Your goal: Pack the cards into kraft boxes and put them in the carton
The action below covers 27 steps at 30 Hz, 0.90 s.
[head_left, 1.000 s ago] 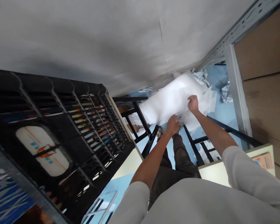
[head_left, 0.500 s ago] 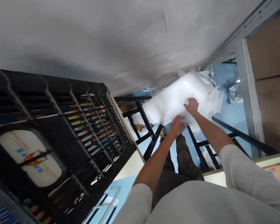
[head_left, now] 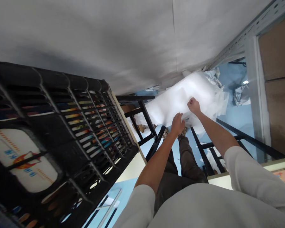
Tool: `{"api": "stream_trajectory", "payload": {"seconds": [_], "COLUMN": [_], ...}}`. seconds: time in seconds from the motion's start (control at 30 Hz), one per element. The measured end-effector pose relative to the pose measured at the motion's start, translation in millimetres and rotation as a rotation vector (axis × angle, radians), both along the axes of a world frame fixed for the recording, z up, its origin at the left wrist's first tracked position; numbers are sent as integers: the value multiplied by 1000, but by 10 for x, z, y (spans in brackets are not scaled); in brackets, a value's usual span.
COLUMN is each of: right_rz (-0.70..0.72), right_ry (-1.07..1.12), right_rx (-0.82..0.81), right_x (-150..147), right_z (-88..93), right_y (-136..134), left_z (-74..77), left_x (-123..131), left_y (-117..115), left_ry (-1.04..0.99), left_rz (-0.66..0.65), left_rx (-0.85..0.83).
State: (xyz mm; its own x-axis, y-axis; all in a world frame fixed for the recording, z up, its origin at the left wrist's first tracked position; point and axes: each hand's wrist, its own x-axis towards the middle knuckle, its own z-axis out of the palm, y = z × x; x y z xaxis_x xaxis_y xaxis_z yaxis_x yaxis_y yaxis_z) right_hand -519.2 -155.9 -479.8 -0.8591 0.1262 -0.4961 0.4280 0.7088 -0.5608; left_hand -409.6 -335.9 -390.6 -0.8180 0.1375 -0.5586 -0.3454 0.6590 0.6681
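A large roll of white packing sheet (head_left: 167,104), probably foam or film, lies across the space in front of my legs. My right hand (head_left: 193,105) is closed in a fist-like pinch against the front of the roll, seemingly on the sheet. My left hand (head_left: 177,124) is lower and to the left, its fingers curled at the sheet's near edge. Between the two hands a thin translucent flap of sheet (head_left: 188,118) is lifted. The fingertips of both hands are partly hidden.
A black plastic crate (head_left: 85,126) holding colourful printed items stands at left. Black metal frames (head_left: 147,118) flank my legs. A grey-white panel (head_left: 104,41) rises beyond. Brown cardboard (head_left: 279,110) is at right, with crumpled wrapping (head_left: 242,95) on the blue floor (head_left: 242,118).
My right hand has gone from spread flat on the roll to closed. My left hand has moved slightly left and up, and the sheet's loose edge is lifted between them.
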Motion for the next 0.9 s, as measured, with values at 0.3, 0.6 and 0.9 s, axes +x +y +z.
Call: {"api": "stream_trajectory", "payload": {"seconds": [0.3,0.6,0.9], "right_rz": [-100,-264,-549], "right_ry": [159,261,371], "right_rx": [-133,-42,114], "right_x": [-55,486,2056], "right_z": [906,2453,3782], "right_y": [136,291,611], "left_z": [596,1849,2816], "left_x": [-147,-198,239], "left_y": [52,164,440], "left_ry": [44,176,355], "left_rz": [-57,-304,-646], "left_rx": [27,36,77]}}
